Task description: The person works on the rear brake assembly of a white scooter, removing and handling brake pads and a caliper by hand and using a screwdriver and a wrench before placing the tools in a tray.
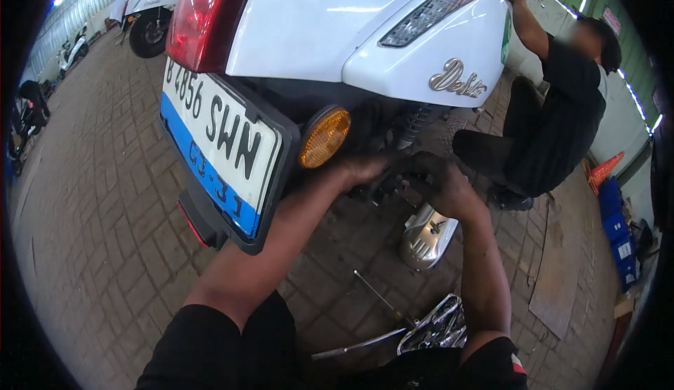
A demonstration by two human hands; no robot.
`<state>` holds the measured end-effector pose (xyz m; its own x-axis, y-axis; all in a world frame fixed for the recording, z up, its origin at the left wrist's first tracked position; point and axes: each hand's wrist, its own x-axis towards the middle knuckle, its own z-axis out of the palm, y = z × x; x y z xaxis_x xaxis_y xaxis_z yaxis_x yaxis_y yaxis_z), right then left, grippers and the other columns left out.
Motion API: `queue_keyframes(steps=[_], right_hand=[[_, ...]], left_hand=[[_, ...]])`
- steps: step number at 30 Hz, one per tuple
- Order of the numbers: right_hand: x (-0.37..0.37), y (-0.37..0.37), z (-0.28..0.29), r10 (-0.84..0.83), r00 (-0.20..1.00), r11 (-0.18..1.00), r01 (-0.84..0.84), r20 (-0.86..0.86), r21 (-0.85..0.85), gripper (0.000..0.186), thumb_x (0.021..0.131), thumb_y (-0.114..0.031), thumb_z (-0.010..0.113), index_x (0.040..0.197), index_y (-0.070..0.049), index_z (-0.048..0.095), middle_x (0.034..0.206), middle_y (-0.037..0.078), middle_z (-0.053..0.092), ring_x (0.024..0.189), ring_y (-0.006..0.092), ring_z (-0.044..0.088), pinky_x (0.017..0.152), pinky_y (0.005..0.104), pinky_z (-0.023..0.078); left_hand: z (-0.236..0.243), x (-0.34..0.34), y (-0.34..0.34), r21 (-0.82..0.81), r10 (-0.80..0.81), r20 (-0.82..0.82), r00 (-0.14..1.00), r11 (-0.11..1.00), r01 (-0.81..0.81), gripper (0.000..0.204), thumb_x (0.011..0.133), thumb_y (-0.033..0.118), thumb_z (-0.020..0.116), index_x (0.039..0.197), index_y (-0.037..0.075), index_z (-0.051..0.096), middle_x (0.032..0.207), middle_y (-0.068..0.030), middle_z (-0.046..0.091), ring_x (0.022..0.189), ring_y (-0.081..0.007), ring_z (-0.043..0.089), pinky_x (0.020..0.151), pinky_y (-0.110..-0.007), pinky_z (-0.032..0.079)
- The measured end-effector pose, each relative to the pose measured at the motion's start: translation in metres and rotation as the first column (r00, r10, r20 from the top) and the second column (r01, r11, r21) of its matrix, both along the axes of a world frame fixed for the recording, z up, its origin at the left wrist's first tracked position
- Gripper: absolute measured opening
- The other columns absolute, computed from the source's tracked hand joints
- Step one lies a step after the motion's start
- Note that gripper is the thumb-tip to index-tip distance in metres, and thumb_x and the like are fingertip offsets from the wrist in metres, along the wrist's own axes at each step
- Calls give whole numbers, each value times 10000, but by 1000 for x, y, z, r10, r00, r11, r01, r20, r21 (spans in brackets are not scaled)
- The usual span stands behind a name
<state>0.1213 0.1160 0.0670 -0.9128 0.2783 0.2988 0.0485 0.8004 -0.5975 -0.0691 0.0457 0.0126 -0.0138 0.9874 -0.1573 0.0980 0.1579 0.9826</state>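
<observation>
head view: both hands at dark parts below the white scooter's rear, their grip unclear

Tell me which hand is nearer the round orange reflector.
Left: the left hand is just below and right of the reflector; the right hand is farther right.

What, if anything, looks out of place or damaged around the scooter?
Only mild untidiness: a thin rod and a metal bar lie mostly outside the tool tray, on the paving. No spill or obvious damage shows. The left hand and right hand partly hide their work spot, leaving it unclear.
</observation>
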Motion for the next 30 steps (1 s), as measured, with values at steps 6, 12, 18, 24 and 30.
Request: queue_keyframes(steps=[6, 12, 18, 24, 30], right_hand=[[-4, 0, 2, -29, 998, 999, 30, 59, -13, 282, 798, -34, 679, 1074, 5, 640, 1097, 178, 649, 999, 304, 636, 851, 365, 506], [-7, 2, -7, 51, 995, 984, -66, 88, 165, 261, 831, -59, 642, 1086, -4, 650, 1120, 181, 643, 1055, 326, 609, 918, 380, 471], [1, 10, -23, 13, 999, 951, 2, -47, 311, 256, 758, -6, 680, 1013, -20, 681, 1037, 132, 667, 926, 324, 635, 845, 376, 499], [6, 8, -39, -80, 996, 997, 80, -43, -13, 234, 798, -40, 707, 1025, 0, 666, 1026, 107, 665, 899, 206, 636, 793, 323, 506], [17, -15, -49, -182, 982, 911, 146, -57, -386, 277, 818, -111, 722, 1053, 16, 650, 1080, 147, 647, 981, 231, 622, 850, 337, 498]], left_hand=[[14, 6, -9, -50, 81, -100, 992, 995, -87, 787, 864, 645, 493, 1416, 89, 418, 1401, -125, 471, 1271, -234, 443, 1055, -391, 339], [-8, -1, 0, -47, 53, -64, 997, 997, -56, 800, 860, 668, 475, 1414, 93, 423, 1435, -128, 437, 1303, -240, 416, 1077, -382, 314], [5, 11, -8, -40, 99, -173, 980, 993, -107, 819, 857, 671, 473, 1432, 93, 394, 1424, -114, 451, 1307, -244, 410, 1076, -383, 316], [13, 20, -22, -18, 40, 4, 999, 999, -40, 865, 828, 721, 454, 1448, 122, 377, 1444, -111, 420, 1300, -253, 405, 1088, -423, 285], [-28, 25, -19, -85, 112, 69, 991, 991, -106, 824, 837, 703, 461, 1432, 135, 409, 1443, -104, 416, 1318, -251, 375, 1088, -425, 272]])
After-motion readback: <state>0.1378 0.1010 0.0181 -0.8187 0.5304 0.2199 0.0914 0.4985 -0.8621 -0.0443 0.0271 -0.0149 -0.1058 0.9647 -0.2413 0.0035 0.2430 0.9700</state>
